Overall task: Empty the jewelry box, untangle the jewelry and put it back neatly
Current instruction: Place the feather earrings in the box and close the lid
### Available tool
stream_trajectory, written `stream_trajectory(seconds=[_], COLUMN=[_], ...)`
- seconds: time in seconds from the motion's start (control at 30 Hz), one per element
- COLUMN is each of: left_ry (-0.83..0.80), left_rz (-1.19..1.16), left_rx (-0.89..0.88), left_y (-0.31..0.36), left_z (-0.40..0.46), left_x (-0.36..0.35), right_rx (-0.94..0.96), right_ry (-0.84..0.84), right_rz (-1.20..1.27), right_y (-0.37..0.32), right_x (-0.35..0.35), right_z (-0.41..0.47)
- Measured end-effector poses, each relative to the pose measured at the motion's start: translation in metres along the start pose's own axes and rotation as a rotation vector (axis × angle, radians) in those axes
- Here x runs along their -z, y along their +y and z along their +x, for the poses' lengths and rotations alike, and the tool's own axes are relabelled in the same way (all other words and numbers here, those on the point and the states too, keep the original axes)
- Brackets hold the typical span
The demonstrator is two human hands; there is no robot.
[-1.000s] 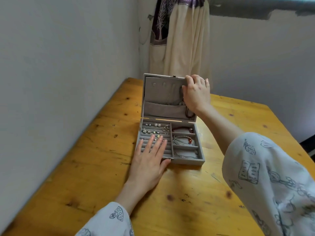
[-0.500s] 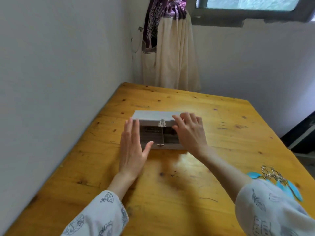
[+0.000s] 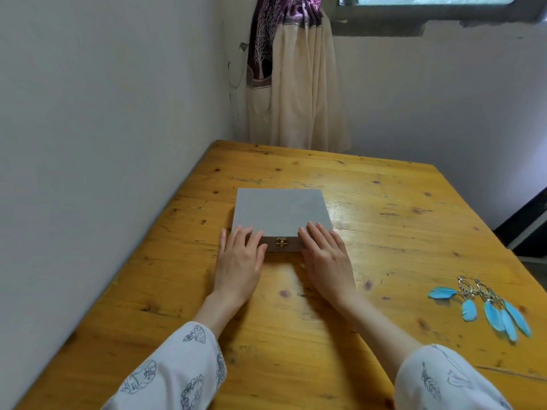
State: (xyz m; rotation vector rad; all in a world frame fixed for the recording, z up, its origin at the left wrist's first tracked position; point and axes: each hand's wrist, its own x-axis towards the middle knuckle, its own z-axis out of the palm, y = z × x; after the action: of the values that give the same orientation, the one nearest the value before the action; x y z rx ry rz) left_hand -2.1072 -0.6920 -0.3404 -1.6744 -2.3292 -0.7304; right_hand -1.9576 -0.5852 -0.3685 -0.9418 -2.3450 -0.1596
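Item: grey jewelry box [image 3: 280,213], square, lid closed flat, set on the wooden table [image 3: 384,202] nearer the left edge than the right and roughly midway between the near and far edges, its sides square to the table's. A small brass clasp [image 3: 281,242] sat at the middle of the box's near face; whether it was fastened could not be told. The left hand [image 3: 238,264] lay palm down with fingers straight and slightly spread, its fingertips resting on the lid's near left corner and the heel of the hand over the table in front of the box. The right hand [image 3: 325,261] lay likewise, palm down and fingers straight, its fingertips on the lid's near right corner; neither hand gripped anything. Both forearms came in from the near edge, each in a white sleeve [image 3: 177,371] printed with dark line drawings. A cluster of blue feather earrings [image 3: 488,306] on silver-coloured hooks and rings lay on the table close to the right edge, well apart from the box and from the right hand; how many there were could not be told. A plain pale wall ran along the table's left edge. Beyond the far edge hung a cream curtain [image 3: 299,93] with a purple patterned top, gathered beside the lower frame of a window [image 3: 429,7].
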Motion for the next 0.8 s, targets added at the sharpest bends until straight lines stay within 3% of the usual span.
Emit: stream_trajectory(seconds=[0.07, 0.17, 0.4, 0.63, 0.8], left_ry=[-0.011, -0.177, -0.343, -0.188, -0.166], left_rz=[-0.077, -0.102, -0.031, 0.217, 0.291], left_rx=[0.077, 0.172, 0.178, 0.063, 0.004], left_y=[0.007, 0.014, 0.01, 0.01, 0.003], left_z=[0.02, 0.043, 0.048, 0.033, 0.028], left_x=[0.001, -0.006, -0.008, -0.017, -0.018], right_rx=[-0.04, -0.078, -0.108, -0.153, -0.513], right_ry=[-0.029, -0.053, -0.1, -0.194, -0.116], right_rz=[0.05, 0.104, 0.21, 0.325, 0.631], right_y=[-0.003, -0.002, 0.0, -0.003, -0.014], right_x=[-0.003, -0.004, 0.004, 0.016, 0.019], right_z=[-0.002, 0.0, 0.001, -0.001, -0.008])
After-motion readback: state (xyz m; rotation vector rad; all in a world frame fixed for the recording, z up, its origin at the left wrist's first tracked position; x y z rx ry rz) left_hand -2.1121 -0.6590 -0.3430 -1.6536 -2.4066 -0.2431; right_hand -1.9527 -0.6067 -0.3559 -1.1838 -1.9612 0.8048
